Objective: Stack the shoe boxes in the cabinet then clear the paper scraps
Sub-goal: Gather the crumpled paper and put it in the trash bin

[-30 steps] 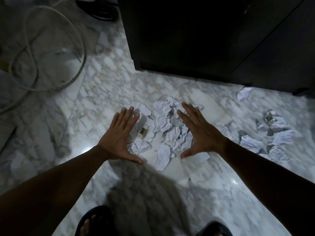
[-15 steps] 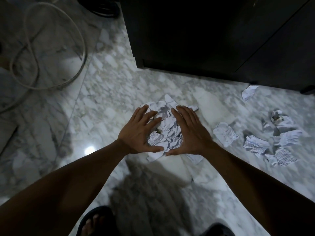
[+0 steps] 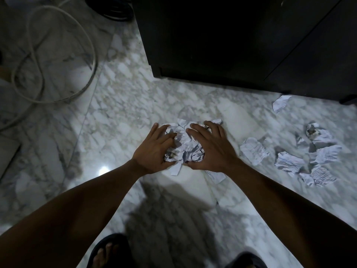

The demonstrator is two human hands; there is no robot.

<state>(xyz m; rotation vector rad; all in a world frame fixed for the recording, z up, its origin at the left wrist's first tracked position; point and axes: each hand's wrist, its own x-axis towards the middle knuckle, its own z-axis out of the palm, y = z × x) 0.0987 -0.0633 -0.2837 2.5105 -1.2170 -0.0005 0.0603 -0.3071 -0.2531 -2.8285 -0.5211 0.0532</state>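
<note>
Both left hand (image 3: 153, 153) and right hand (image 3: 213, 151) curl fingers (image 3: 195, 131) round the scrap pile (image 3: 186, 147); loose scraps (image 3: 289, 163) right, cabinet (image 3: 212, 45) beyond.

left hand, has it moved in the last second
Yes. The left hand has slid right, toward the right hand, bunching the paper scraps between them; it now lies about level with the cabinet corner.

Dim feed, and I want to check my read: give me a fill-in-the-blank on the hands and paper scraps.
The left hand and right hand grip one crumpled pile on the marble ____.
Loose scraps lie on the person's ____ side.
One scrap lies near the dark ____.
Missing: floor, right, cabinet.
</note>
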